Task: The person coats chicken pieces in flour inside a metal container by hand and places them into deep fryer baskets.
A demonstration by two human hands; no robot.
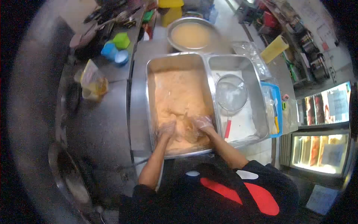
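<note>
Both hands wear clear plastic gloves and work low in a deep steel pan (150, 100) of pale orange, floury powder (179, 89). My left hand (167, 128) is partly sunk in the powder near the pan's left front; its fingertips are hidden. My right hand (201, 122) curls over a powder-coated lump (189, 131) lying between the two hands, blurred so that its kind does not show. In the adjoining steel pan (263, 112), a round wire sieve (231, 93) with a red handle (228, 129) rests on white powder (240, 127).
A wide bowl of cloudy tan liquid (191, 36) stands behind the pans. To the right are a blue tray (279, 108) and a yellow roll (275, 49). On the left counter sit a clear jug (94, 87) and coloured containers (121, 41). A lit glass-fronted fridge (317, 153) stands at right.
</note>
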